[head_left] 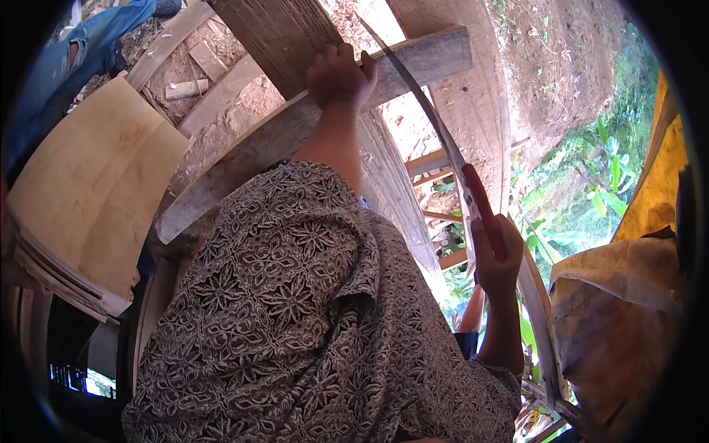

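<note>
Brown-and-cream floral-patterned cloth shirt (281,295) of mine spreads nearest, bunched in folds, probably because I am bent over with both arms reaching away. Well off to my right hangs a yellow-brown creased sheet (605,317), perhaps as shelter at the edge of the workplace. On my left is a stack of broad tan wooden boards (96,170); another person's fingers show at its near edge, seemingly to support it. A long grey wooden board (436,57) crosses ahead of me, from near left to far right; its curve may be only the lens. Beneath it runs a wide dark-brown grooved plank (277,40), which likely gives it a firm rest. Past that crossing, to the right, I hold a long, narrow, dark-bladed saw with a red handle (447,140). Its blade slants toward the far left, passing across the grey board; I cannot tell whether the teeth touch. My hands are well apart: the left hand (342,77) is clamped over the board's far edge, apparently to steady it, while the right hand (495,255) is wrapped around the handle, leaving the blade free.
</note>
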`<action>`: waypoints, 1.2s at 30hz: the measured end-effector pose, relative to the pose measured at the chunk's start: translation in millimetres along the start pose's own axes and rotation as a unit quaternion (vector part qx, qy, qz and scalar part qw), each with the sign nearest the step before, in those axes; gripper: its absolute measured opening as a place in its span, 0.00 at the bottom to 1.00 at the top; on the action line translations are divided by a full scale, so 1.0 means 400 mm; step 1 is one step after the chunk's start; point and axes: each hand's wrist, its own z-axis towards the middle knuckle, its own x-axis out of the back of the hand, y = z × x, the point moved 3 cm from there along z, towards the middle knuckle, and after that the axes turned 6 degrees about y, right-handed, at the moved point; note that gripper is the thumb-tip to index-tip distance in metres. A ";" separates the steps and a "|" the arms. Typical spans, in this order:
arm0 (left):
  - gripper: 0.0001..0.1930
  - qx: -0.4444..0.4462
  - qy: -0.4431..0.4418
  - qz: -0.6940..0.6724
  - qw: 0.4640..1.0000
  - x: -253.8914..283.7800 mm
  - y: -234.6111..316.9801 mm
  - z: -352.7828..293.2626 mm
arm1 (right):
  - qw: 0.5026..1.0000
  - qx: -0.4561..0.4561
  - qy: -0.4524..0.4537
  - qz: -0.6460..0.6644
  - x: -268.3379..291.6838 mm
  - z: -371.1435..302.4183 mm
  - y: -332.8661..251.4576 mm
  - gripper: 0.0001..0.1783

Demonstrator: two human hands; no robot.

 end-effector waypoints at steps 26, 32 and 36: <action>0.24 -0.018 0.021 0.006 1.000 -0.014 -0.005 -0.011 | 0.951 0.229 -0.035 0.206 -0.098 -0.086 0.110 0.30; 0.28 0.007 -0.030 -0.012 0.999 0.019 0.016 -0.016 | 0.932 0.214 -0.006 0.294 -0.138 -0.084 0.099 0.32; 0.29 0.038 -0.058 -0.001 0.998 0.049 0.024 -0.023 | 0.975 0.156 -0.010 0.160 -0.093 -0.114 0.103 0.29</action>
